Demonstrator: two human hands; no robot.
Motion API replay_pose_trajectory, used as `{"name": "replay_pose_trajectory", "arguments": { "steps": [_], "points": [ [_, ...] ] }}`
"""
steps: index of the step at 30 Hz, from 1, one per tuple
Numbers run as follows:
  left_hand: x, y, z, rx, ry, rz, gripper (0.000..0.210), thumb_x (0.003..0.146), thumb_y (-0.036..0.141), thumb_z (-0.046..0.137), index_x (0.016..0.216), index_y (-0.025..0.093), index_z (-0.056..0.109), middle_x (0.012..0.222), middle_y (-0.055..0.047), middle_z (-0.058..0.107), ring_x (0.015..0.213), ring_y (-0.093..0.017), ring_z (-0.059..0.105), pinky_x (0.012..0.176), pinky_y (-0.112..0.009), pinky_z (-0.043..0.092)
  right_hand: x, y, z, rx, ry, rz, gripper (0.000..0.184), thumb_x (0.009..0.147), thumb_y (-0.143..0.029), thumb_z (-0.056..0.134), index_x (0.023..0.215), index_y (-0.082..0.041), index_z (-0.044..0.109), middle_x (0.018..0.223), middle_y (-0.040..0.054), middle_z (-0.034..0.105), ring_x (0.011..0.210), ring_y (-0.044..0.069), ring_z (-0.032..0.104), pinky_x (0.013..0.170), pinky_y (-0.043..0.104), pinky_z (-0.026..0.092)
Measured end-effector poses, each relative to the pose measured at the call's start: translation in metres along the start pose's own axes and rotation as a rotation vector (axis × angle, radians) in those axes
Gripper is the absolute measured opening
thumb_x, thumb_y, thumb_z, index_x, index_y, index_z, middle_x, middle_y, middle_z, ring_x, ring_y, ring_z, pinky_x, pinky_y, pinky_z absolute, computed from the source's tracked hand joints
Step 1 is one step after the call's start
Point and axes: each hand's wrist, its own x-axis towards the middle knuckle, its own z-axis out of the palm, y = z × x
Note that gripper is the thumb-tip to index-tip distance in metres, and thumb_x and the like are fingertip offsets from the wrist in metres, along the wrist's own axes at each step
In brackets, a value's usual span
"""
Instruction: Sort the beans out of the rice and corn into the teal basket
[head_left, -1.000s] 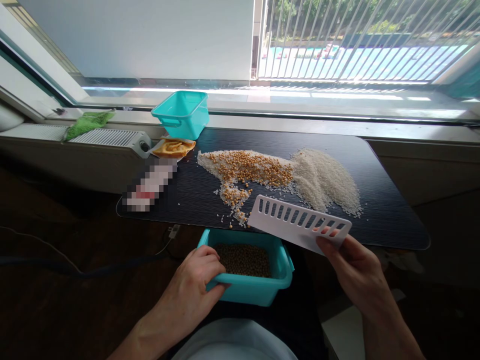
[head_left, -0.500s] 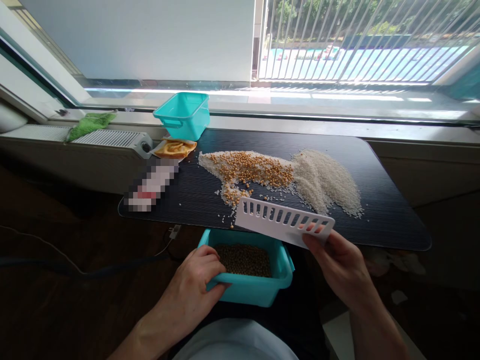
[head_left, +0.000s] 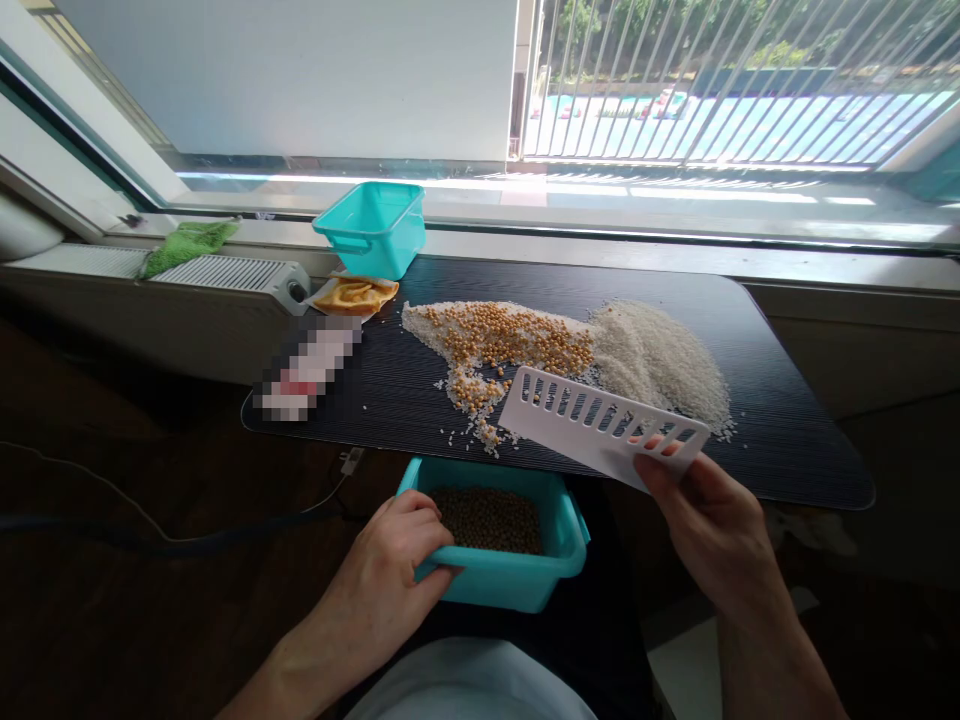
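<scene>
As the right hand (head_left: 712,530), pinching a slotted strip (head_left: 562,435), shifted rightward, grains (head_left: 476,393) reappeared leftward. The left hand (head_left: 396,552) clasps a tub (head_left: 501,584).

Compared with half a second ago, the right hand (head_left: 709,530) has shifted to its right and slightly away from the body, carrying the slotted white scraper (head_left: 581,445) along. The scraper's left end, previously in front of the narrow trail of rice and peas (head_left: 478,397), now lies to the right of it, leaving more of that trail exposed. The scraper now hides the near tip of the plain rice heap (head_left: 667,355), visible in both earlier views.
</scene>
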Motion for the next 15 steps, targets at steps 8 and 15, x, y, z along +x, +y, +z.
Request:
{"name": "replay_pose_trajectory", "arguments": {
  "steps": [8,15],
  "points": [
    [0.0009,-0.0003,0.0014,0.005,0.002,0.009,0.019,0.075,0.001,0.058,0.072,0.017,0.067,0.081,-0.004,0.070,0.090,-0.023,0.063,0.080,-0.035,0.054,0.0017,-0.0010,0.0075,0.010,-0.053,-0.005,0.024,0.071,-0.043,0.078,0.085,-0.023,0.078,0.088,0.0041,0.078,0.082,0.024,0.073,0.078,0.035,0.061],
    [0.0002,-0.0001,0.0010,-0.024,-0.016,-0.001,0.017,0.076,0.001,0.059,0.072,0.015,0.067,0.082,-0.006,0.070,0.091,-0.024,0.062,0.081,-0.037,0.054,-0.0029,-0.0009,-0.0010,0.002,-0.042,0.027,0.024,0.072,-0.044,0.077,0.089,-0.025,0.078,0.090,0.0032,0.079,0.087,0.025,0.073,0.083,0.037,0.060]
  ]
}}
